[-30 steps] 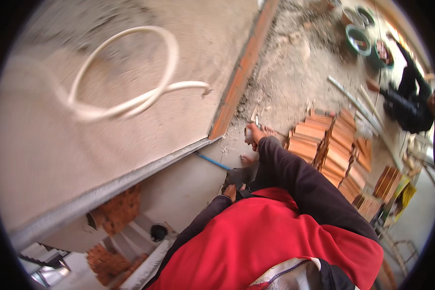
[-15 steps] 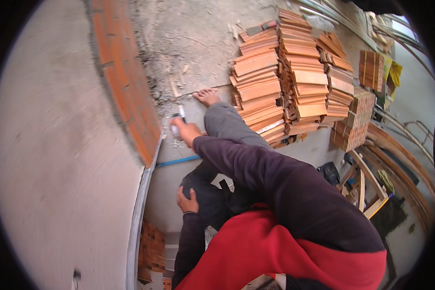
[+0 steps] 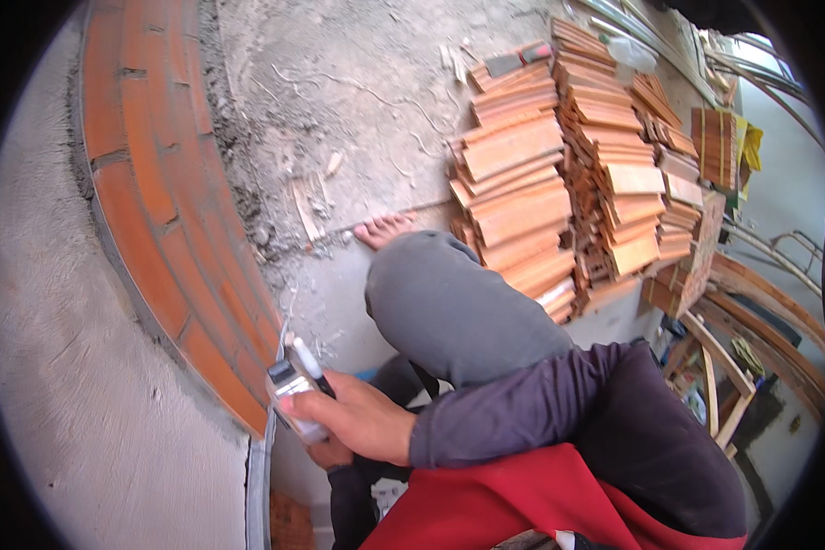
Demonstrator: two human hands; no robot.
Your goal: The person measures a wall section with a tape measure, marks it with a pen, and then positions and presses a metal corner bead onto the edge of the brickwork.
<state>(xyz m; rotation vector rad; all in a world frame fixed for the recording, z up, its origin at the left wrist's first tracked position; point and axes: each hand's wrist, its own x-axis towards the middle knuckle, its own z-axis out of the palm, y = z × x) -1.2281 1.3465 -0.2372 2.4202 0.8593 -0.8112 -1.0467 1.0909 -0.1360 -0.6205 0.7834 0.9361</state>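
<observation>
Fingers (image 3: 316, 414) of the right hand (image 3: 357, 423) are clenched around a small grey-and-white tool (image 3: 293, 390) and a white marker (image 3: 308, 359) beside the brick edge (image 3: 170, 247), where a careful, steady placement seems called for next, while the left hand (image 3: 332, 453) is mostly hidden and its grip cannot be told.

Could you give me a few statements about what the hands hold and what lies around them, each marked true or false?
1. The right hand holds a small grey-and-white device together with a white marker. True.
2. The left hand is raised high against the brick edge. False: it sits low, mostly hidden beneath the right hand.
3. Stacks of orange tiles lie to the right of the bent knee. True.
4. The person wears a boot. False: a bare foot rests on the dusty floor.
5. The device touches the tiles. False: it is near the brick edge, well apart from them.
</observation>
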